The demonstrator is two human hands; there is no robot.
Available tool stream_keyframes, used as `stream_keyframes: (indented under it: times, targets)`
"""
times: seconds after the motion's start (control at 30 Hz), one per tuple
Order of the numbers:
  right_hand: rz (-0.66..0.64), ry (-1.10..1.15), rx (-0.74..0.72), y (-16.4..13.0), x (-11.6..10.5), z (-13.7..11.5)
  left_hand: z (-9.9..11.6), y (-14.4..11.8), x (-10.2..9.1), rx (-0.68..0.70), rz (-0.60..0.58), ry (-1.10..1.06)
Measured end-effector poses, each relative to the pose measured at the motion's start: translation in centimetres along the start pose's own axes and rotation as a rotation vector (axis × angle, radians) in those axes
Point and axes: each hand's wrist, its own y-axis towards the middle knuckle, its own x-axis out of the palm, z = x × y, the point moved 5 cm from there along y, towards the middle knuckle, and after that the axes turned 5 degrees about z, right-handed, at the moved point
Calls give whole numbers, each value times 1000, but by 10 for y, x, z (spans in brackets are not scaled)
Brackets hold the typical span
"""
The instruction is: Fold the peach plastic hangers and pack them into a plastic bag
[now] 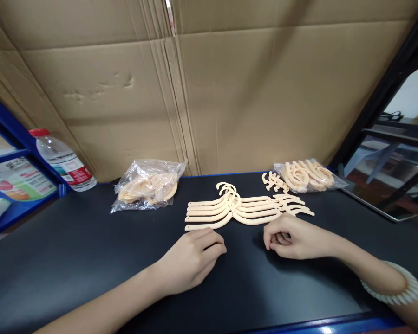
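My left hand (199,256) rests low over the black table with its fingers curled together, just in front of a row of several cream plastic hangers (209,226). No object shows in it. On the other side, my right hand (288,237) is curled in a loose fist at the right end of the hangers, with nothing visible between finger and thumb. The hangers lie flat, one behind another, their hooks (226,188) overlapping at the middle. Several loose curved arm pieces (299,204) lie at their right end, partly behind my right hand.
A clear bag of cream parts (148,188) lies left of the hangers. Another bag (308,175) lies back right, beside a small pile of hooks (275,182). A red-capped bottle (66,162) stands at far left. A cardboard wall (230,93) closes the table's back (73,250).
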Motion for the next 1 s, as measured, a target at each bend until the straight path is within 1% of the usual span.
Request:
stream_keyframes:
  times: [0.13, 0.3, 0.57, 0.73, 0.83, 1.0]
  targets:
    - [18, 33, -29, 2, 5, -1, -1, 1, 0, -6, 5, -14]
    - [11, 13, -44, 2, 8, 0, -1, 1, -1, -12, 17, -23]
    - [13, -24, -42, 3, 6, -6, -2, 1, 0, -35, -4, -35]
    - [39, -68, -47, 3, 6, -2, -2, 1, -1, -42, 10, -46]
    - [32, -74, -70, 2, 7, 1, -3, 1, -2, -49, 8, -56]
    - [26, -51, -82, 4, 9, -1, -2, 0, -1, -54, -8, -66]
